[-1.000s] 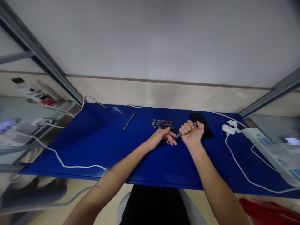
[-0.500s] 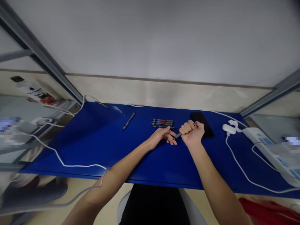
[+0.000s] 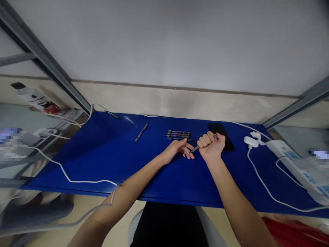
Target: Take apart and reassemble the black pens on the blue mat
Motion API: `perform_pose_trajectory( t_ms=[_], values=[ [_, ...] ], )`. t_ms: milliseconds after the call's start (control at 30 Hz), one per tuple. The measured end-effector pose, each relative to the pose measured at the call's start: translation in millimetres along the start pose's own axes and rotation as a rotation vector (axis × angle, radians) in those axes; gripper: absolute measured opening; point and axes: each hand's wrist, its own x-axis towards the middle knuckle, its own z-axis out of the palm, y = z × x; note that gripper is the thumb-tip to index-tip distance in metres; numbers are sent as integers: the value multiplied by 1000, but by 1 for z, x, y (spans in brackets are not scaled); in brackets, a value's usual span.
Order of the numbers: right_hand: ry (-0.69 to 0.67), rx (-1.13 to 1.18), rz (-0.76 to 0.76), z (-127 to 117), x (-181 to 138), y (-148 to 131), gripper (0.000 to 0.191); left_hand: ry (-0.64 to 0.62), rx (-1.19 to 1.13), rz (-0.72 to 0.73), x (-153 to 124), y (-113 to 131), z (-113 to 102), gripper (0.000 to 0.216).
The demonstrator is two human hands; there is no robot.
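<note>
My right hand [image 3: 211, 146] is wrapped round a dark pen [image 3: 195, 149]; its tip slants down and left, and its other end shows by my thumb. Beside that tip is my left hand [image 3: 180, 150], palm turned up and fingers loosely spread, gripping nothing; whether the tip touches a finger I cannot tell. Just beyond my left hand lies a row of several pens [image 3: 179, 134], side by side on the blue table [image 3: 110, 151]. Farther left a single pen [image 3: 141, 132] rests at a slant.
A black phone [image 3: 226, 139] lies behind my right hand. At the right are a white power strip [image 3: 295, 168], a charger [image 3: 251, 141] and cables. Another pen [image 3: 112, 114] sits at the back left. A bottle [image 3: 38, 99] stands left, and a white cable [image 3: 89, 181] crosses near my left forearm.
Almost nothing differs. My right hand, still round the pen, has shifted very slightly to the right; the left hand and the pens on the table stay where they were.
</note>
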Motion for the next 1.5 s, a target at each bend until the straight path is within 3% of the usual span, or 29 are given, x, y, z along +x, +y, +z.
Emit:
perform_pose_trajectory(
  t_ms=[233, 333, 433, 500, 667, 800, 933, 1067, 1167, 1333, 1500],
  values=[
    [-14, -19, -18, -1, 1, 2, 50, 22, 17, 5, 0, 0, 1, 66],
    [-58, -66, 0, 4, 1, 3, 50, 46, 101, 35, 0, -3, 4, 54],
    [-89, -138, -2, 9, 5, 8, 44, 125, 120, 59, 0, -3, 5, 43],
    [-72, -222, -81, 9, 9, 12, 39, 217, 102, 89, 0, 1, 2, 39],
    [20, -700, -366, 4, 10, 21, 34, 483, 33, 246, -2, 20, -18, 30],
    [-135, -1192, -402, 6, -1, 28, 37, 626, -150, 363, -1, 25, -34, 30],
    [-363, -1535, -415, 9, -10, 45, 40, 640, -175, 358, 1, 19, -35, 36],
    [-461, -1653, -430, 8, -14, 60, 45, 550, -107, 260, 1, 15, -27, 41],
    [-519, -1658, -380, 9, -16, 62, 40, 576, -13, 238, -1, 22, -32, 40],
    [-475, -1597, -412, 10, -15, 54, 38, 887, 373, 291, -15, 47, -76, 39],
    [-462, -1602, -445, 8, -14, 50, 38, 1110, 897, 123, -36, 60, -117, 25]
  ],
)
